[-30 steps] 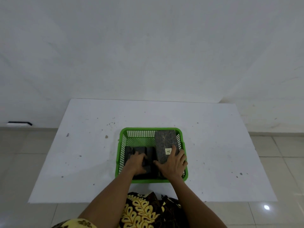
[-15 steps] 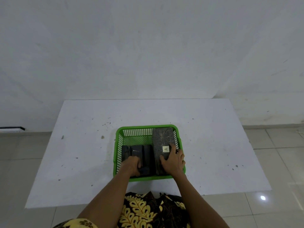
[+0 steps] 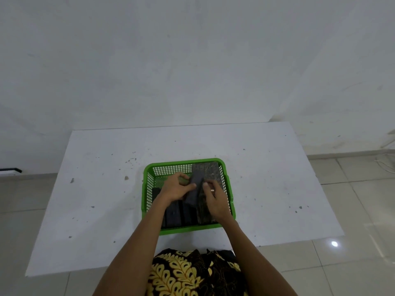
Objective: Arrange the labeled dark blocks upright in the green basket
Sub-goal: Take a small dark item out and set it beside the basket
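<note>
Fingers of the left hand now pinch a narrow dark block, lifted moments ago from the row in the green basket, while the right hand steadies it, fingers curled, beside the large speckled block, so uprighting has begun.

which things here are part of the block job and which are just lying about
Job:
green basket
slim dark block held by both hands
wide dark block
dark blocks standing at the near side
left hand
right hand

Lying about:
white table
dark specks
</note>
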